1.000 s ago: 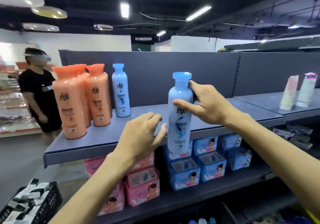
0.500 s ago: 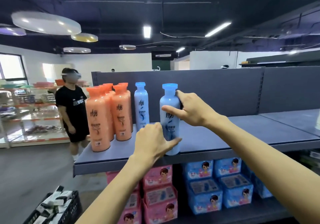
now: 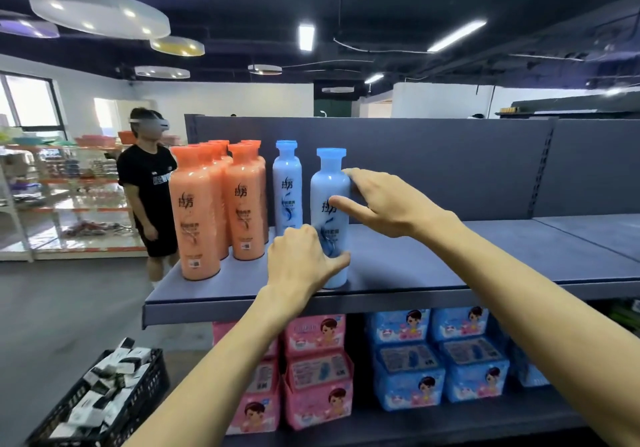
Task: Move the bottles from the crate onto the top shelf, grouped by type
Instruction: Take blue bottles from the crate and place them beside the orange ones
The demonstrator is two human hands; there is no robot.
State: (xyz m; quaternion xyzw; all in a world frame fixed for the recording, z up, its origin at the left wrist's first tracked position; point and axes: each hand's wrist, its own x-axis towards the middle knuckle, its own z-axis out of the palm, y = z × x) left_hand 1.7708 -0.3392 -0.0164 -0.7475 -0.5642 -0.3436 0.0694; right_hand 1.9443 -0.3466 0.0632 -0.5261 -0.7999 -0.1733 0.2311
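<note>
A light blue bottle (image 3: 330,183) stands upright near the front edge of the grey top shelf (image 3: 433,266). My right hand (image 3: 384,204) holds its upper part, thumb across the label and fingers behind. My left hand (image 3: 301,259) grips its lower part, thumb at the base. A second blue bottle (image 3: 286,187) stands just behind and to the left. Several orange bottles (image 3: 221,204) are grouped at the shelf's left end.
A black crate (image 3: 114,394) of black-and-white packs sits on the floor at lower left. Pink boxes (image 3: 311,370) and blue boxes (image 3: 440,356) fill the lower shelf. A person in a black shirt (image 3: 147,190) stands left of the shelf. The top shelf's right part is bare.
The blue bottle has gone from held in front of the shelf to standing on it beside the other blue bottle. My left hand has closed round its lower part.
</note>
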